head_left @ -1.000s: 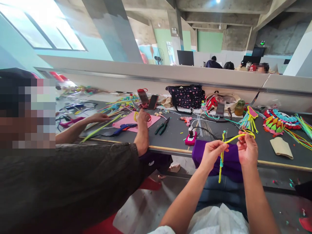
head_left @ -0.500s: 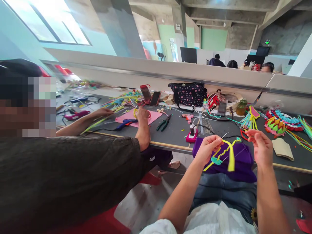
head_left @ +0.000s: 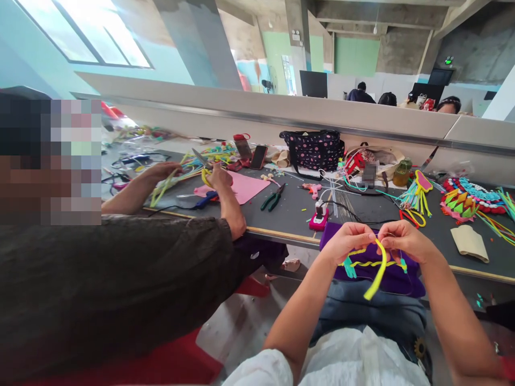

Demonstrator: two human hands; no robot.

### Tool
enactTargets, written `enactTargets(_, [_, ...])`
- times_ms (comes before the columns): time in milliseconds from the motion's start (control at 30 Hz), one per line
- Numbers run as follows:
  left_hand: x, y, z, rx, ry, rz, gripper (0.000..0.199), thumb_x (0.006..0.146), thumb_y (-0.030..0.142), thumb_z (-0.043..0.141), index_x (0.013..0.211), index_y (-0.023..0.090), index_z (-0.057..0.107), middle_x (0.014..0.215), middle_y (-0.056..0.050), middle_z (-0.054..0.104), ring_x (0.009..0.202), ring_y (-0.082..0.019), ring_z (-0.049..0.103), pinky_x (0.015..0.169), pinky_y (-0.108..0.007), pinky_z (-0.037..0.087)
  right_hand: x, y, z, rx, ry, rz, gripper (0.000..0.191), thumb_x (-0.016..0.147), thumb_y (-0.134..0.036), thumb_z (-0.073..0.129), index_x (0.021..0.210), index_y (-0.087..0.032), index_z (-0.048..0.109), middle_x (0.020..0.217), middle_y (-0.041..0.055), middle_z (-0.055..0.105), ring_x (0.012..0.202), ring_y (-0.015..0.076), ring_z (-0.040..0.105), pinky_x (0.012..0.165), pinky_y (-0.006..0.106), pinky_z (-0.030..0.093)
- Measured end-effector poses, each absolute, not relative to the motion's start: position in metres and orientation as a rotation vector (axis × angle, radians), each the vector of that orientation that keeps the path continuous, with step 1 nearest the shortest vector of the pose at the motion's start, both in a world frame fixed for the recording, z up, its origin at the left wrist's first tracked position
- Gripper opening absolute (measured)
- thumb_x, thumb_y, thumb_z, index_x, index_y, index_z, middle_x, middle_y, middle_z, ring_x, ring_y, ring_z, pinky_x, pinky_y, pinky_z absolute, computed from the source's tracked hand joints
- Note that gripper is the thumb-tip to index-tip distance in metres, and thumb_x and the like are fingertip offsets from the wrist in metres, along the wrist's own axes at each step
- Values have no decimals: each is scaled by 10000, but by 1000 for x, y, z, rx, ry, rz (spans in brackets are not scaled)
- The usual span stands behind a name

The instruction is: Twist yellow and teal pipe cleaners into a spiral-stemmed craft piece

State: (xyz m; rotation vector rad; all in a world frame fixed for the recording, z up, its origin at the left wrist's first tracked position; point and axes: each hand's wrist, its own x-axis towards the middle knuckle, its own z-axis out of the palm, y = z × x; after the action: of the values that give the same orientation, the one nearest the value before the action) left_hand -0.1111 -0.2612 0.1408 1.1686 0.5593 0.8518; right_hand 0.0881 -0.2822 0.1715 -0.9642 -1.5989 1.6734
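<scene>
My left hand (head_left: 351,242) pinches the top of a yellow pipe cleaner (head_left: 377,276), whose loose end hangs down and bends toward my lap. Opposite it, the fingertips of my right hand (head_left: 407,242) are pinched close to the same spot, on what looks like a thin wire. Below my hands a twisted yellow stem (head_left: 369,264) runs sideways, with a teal fuzzy piece (head_left: 350,267) at its left and a smaller teal piece (head_left: 403,265) at its right. A purple cloth (head_left: 386,285) lies under them across my lap. My fingers partly hide the joint.
To the left a co-worker's hand holds scissors (head_left: 201,161) above pink paper (head_left: 249,187). On the table are pliers (head_left: 273,197), a pink glue gun (head_left: 312,190), a pink power adapter (head_left: 319,217), cables, a dotted bag (head_left: 311,153) and a folded beige cloth (head_left: 469,243).
My right hand has moved left and down to meet my left hand. The pipe cleaner's loose end has swung leftward, and the twisted stem lies more level. The co-worker's scissors have lifted and moved left.
</scene>
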Motion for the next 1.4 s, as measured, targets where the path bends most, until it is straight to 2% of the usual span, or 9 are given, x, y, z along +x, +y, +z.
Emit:
enactTargets(200, [-110, -266, 140, 1283, 592, 930, 356, 684, 434, 780, 676, 94, 673, 577, -14, 582, 545, -72, 477, 536, -196, 324, 79, -288, 155, -941, -1496, 1734, 406, 748, -533, 713, 714, -150, 584, 629, 43, 693, 418, 106, 599, 336, 163, 414])
enactTargets(367, [-109, -267, 140, 1313, 625, 924, 377, 693, 461, 770, 694, 97, 670, 578, -11, 589, 545, -76, 500, 535, -195, 333, 84, -288, 155, -1005, -1542, 1752, 344, 709, -426, 776, 705, -146, 576, 656, 54, 710, 444, 115, 616, 366, 169, 436])
enactTargets(533, [-111, -267, 143, 1294, 549, 876, 375, 705, 458, 768, 768, 108, 647, 678, -28, 629, 619, -86, 550, 590, -193, 407, 87, -288, 155, -1036, -1479, 1702, 326, 685, -399, 793, 765, -158, 589, 654, 16, 692, 446, 91, 583, 380, 164, 422])
enactTargets(667, [-112, -266, 142, 1248, 525, 875, 374, 693, 442, 780, 787, 114, 627, 686, -32, 635, 598, -97, 564, 564, -208, 452, 86, -289, 154, -1043, -1475, 1601, 317, 698, -403, 783, 771, -165, 585, 629, -7, 668, 420, 51, 494, 367, 146, 350])
enactTargets(767, [-112, -265, 141, 1239, 551, 870, 370, 687, 439, 779, 766, 109, 632, 656, -33, 634, 553, -96, 552, 514, -204, 444, 85, -289, 154, -1080, -1512, 1520, 323, 707, -417, 777, 791, -172, 584, 644, -9, 667, 441, 51, 489, 377, 150, 326])
enactTargets(1000, [-115, -266, 144, 1228, 555, 846, 325, 676, 394, 787, 756, 103, 665, 659, -41, 644, 537, -87, 548, 491, -185, 427, 86, -290, 157, -1124, -1668, 1288, 311, 726, -457, 750, 793, -182, 622, 691, 2, 668, 460, 71, 481, 435, 204, 383])
enactTargets(1167, [-114, -268, 147, 1192, 530, 867, 291, 672, 362, 789, 734, 103, 674, 630, -26, 621, 534, -86, 550, 500, -190, 443, 88, -289, 159, -1104, -1738, 1120, 273, 749, -449, 730, 789, -189, 658, 697, 7, 643, 605, 124, 549, 550, 238, 430])
enactTargets(1400, [-117, -268, 149, 1171, 496, 835, 270, 686, 344, 781, 740, 102, 675, 595, -10, 610, 491, -69, 524, 468, -176, 409, 92, -283, 170, -954, -1981, 727, 171, 862, -375, 630, 823, -214, 671, 764, 15, 618, 697, 146, 548, 633, 270, 440])
